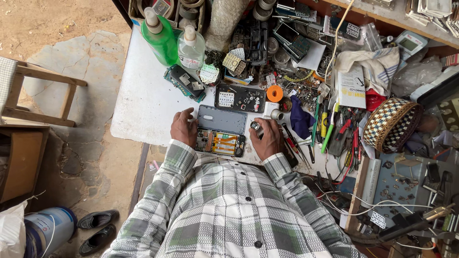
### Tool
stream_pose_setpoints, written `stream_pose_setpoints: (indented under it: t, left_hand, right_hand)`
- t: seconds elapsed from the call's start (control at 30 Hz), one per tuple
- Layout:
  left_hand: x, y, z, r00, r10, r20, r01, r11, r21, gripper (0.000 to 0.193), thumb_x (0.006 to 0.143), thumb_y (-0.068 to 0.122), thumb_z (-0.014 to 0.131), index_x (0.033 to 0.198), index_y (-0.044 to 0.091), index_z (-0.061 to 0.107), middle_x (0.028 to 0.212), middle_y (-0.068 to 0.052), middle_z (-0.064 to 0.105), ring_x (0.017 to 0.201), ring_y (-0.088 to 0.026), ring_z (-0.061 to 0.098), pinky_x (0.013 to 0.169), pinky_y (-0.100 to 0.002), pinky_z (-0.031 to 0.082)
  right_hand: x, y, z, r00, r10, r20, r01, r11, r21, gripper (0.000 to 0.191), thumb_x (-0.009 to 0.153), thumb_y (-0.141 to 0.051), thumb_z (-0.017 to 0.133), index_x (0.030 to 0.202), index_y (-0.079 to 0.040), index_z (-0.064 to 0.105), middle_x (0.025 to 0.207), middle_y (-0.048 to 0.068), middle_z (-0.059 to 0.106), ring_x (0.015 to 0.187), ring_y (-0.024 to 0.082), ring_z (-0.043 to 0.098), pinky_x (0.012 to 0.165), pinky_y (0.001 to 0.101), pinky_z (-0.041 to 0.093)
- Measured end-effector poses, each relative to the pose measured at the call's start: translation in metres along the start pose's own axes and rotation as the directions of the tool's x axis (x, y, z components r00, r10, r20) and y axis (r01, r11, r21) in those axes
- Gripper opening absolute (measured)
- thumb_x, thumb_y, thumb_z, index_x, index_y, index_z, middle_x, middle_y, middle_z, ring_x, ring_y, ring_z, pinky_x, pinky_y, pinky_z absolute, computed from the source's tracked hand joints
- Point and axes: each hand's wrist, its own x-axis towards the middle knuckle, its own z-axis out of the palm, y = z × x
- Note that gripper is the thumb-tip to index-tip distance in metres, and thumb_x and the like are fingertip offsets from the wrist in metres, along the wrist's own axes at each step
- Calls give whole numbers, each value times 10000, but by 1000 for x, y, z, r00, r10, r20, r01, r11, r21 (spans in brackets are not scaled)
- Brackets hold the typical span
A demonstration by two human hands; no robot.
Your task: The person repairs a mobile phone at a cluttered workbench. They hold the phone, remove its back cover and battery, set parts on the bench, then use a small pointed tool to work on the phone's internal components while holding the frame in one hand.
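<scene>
Here, head view: opened phone (220,142) lies at table (143,102) edge, against back cover (223,119). Left hand (184,127) steadies phone side, fingers spread; right hand (266,138) pinches small metal cylinder (255,126). Risk: elbow nudge slides phone off edge; loose screws scatter into clutter

Both arms are reaching forward from the body, bent at the elbows, with checked sleeves covering them down to the wrists. The left hand (183,127) is lying palm down, its fingers (187,112) spreading a little and pointing away from the body. The right hand (266,137) is curling in, with its thumb and fingers pinching together near the top of the hand. The two hands are sitting side by side, a little apart, at about the same height.
</scene>
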Motion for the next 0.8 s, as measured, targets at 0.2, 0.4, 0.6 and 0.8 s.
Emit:
stream_pose_setpoints:
  t: [0.2, 0.4, 0.6, 0.8]
  left_hand:
    - [-2, 0, 1, 1000, -13, 15, 14, 999, -37, 378, 878, -17, 697, 1248, 36, 644, 1046, -173, 651, 905, -299, 710, 786, -363, 622]
    - [-3, 2, 1, 996, -69, 50, 70, 997, -15, 397, 880, -13, 689, 1270, 51, 644, 1088, -159, 652, 919, -280, 719, 802, -358, 625]
    - [-4, 4, -1, 988, -128, 91, 130, 991, -18, 407, 896, 4, 689, 1296, 52, 630, 1148, -161, 636, 920, -273, 730, 813, -358, 627]
    - [-4, 5, 0, 989, -122, 82, 124, 992, -25, 448, 884, 22, 702, 1324, 53, 624, 1189, -174, 630, 913, -259, 742, 822, -348, 621]
  right_hand:
    - [2, -7, -2, 998, 60, 3, -59, 991, -117, 393, 838, -257, 789, 1197, -171, 655, 1089, 79, 616, 1030, 301, 628, 917, 478, 472]
    - [-1, -9, -6, 999, 49, 17, -46, 992, -115, 467, 838, -230, 747, 1274, -138, 607, 1128, 116, 623, 1003, 301, 636, 883, 481, 483]
    - [-13, -6, 2, 950, 13, 311, -65, 986, 155, 496, 987, -113, 523, 1474, -96, 432, 1273, 148, 693, 1068, 307, 738, 943, 407, 602]
    - [-14, -3, 5, 937, -86, 338, 27, 984, 176, 610, 931, -37, 515, 1518, -63, 349, 1362, 202, 644, 1163, 357, 683, 1000, 424, 553]
